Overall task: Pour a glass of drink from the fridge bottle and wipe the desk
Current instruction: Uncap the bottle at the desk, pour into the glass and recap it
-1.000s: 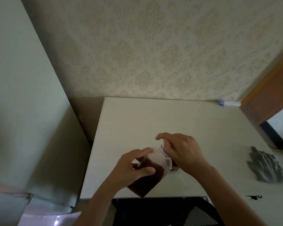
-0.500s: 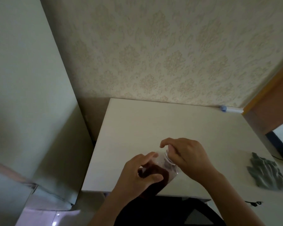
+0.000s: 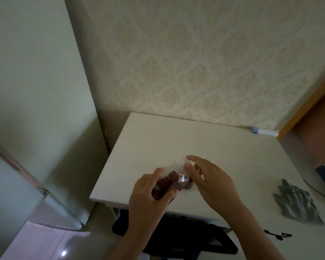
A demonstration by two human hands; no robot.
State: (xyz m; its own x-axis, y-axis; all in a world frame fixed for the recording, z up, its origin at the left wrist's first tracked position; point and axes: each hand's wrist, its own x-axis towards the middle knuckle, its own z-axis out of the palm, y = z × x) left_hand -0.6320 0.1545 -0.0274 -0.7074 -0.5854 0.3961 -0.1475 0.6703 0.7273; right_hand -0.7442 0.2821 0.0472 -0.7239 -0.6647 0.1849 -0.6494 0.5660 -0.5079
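A clear plastic bottle of dark red-brown drink is tilted over the white desk near its front edge. My left hand is wrapped around the bottle's body. At its neck sits a white cap, and my right hand has thumb and forefinger on the cap, its other fingers spread. A small dark shape shows under my right hand; I cannot tell what it is. A crumpled grey cloth lies on the desk at the right.
The pale fridge stands close at the left of the desk. A small white and blue object lies by the wall at the back right. A black chair is tucked under the front edge. A wooden door frame rises at right.
The bottle has tipped further and moved a little over the desk. My right hand's fingers have loosened and spread around the cap. The view has shifted right and down.
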